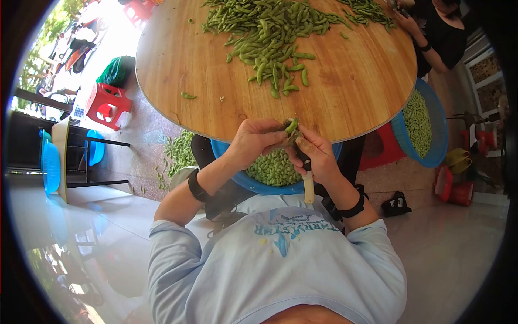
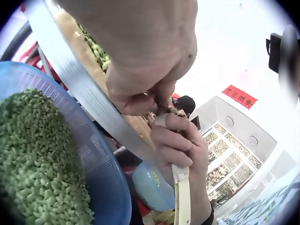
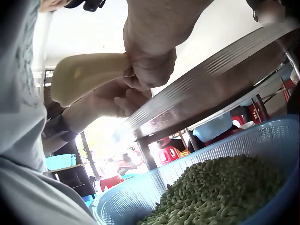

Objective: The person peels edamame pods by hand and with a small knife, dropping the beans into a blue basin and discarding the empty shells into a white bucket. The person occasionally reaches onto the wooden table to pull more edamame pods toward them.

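Observation:
Both hands meet at the near edge of the round wooden table (image 1: pixel 345 108), above a blue basket (image 1: pixel 237 178) of shelled green beans (image 1: pixel 275 168). My left hand (image 1: pixel 253 141) pinches a green bean pod (image 1: pixel 292 126) between thumb and fingers. Close beside it, my right hand (image 1: pixel 319 155) grips a tool by its long cream handle (image 1: pixel 309 189), which points down toward the shirt. In the left wrist view, whitish wrapping (image 2: pixel 180 172) covers the handle's upper end. The tool's working end is hidden among the fingers.
A large heap of pods (image 1: pixel 270 32) covers the table's far side; one stray pod (image 1: pixel 188 95) lies at left. Another blue basket (image 1: pixel 443 127) of beans stands at right, near another person (image 1: pixel 440 32). More pods (image 1: pixel 179 154) lie on the floor. A red stool (image 1: pixel 108 105) is at left.

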